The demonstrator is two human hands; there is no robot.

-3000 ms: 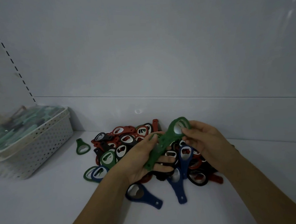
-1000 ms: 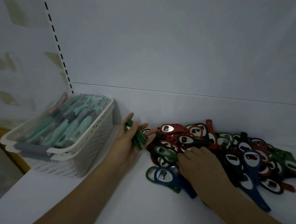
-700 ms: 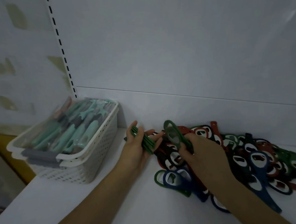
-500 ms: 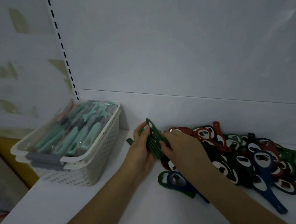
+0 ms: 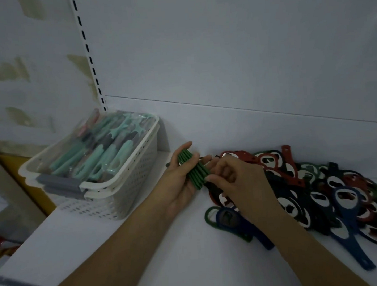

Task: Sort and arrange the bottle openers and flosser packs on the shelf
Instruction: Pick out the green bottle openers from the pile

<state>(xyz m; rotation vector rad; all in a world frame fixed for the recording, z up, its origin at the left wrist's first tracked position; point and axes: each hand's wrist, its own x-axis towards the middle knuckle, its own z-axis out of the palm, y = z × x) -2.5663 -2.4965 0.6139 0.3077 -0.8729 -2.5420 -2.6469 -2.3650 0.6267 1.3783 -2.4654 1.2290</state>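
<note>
Most of the sorting looks undone, judging from how things lie on the shelf [image 5: 127, 251]. Largest of all is the loose heap of bottle openers [image 5: 312, 193] — red, dark blue, black and green mixed together — sprawled across the right side against the back wall, with no order among them. One blue opener [image 5: 349, 228] lies at the heap's near edge, its handle pointing toward the viewer.

Next down in size, the white perforated basket [image 5: 124, 190] sits at the left against the wall, and the flosser packs [image 5: 100, 151] already lie inside it, mint and grey, roughly side by side. That half of the job appears settled, though whether they need tidying I cannot tell.

Smallest is the green stack [image 5: 192, 172] — a handful of green openers gathered edge to edge, held between basket and heap. The left hand [image 5: 181, 182] cradles it, fingers [image 5: 184, 146] extended along the stack's far side and the thumb closing on the near side. The right hand [image 5: 239, 181] meets the stack's right end with curled fingers, pinching it, apparently squaring it up.

Left to do, as I judge it: pull the remaining greens, then group the other colours.
</note>
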